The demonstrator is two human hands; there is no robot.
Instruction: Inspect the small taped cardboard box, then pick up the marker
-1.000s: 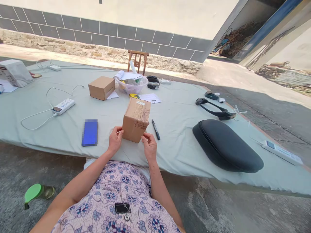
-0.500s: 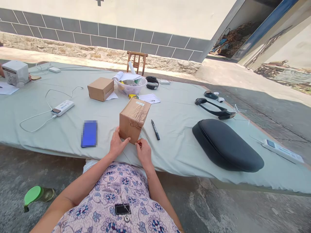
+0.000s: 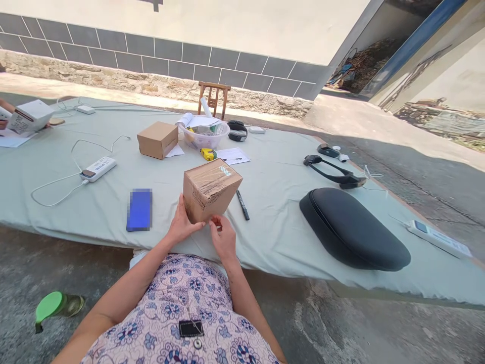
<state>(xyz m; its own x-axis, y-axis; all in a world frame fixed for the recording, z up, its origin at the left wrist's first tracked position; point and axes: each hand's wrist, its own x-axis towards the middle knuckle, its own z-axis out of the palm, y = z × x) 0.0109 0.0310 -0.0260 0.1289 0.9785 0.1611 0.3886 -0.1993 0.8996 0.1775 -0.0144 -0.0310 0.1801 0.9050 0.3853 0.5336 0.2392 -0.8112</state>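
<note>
A brown cardboard box (image 3: 210, 189) with scribbled dark lines and a small printed label stands tilted on the table in front of me. My left hand (image 3: 182, 222) is closed on its lower left side, thumb along the bottom edge. At the lower front edge, my right hand (image 3: 223, 235) pinches with thumb and forefinger; whatever is between them is too small to make out. Just right of the box lies a black marker pen (image 3: 243, 205). To the left of my hands is a phone (image 3: 139, 210) with a blurred blue screen.
A second cardboard box (image 3: 157, 140), a plastic basket (image 3: 202, 139) of odds and ends and a yellow tape measure (image 3: 208, 154) sit further back. At right are a black case (image 3: 354, 227) and a black headset (image 3: 333, 174). A power strip (image 3: 97, 169) lies left. Another person's hands hold a white box (image 3: 30, 119).
The cardboard box has turned, so its scribbled corner now faces me and its top has swung right. My hands stay at its lower edge. The other person's white box has tilted.
</note>
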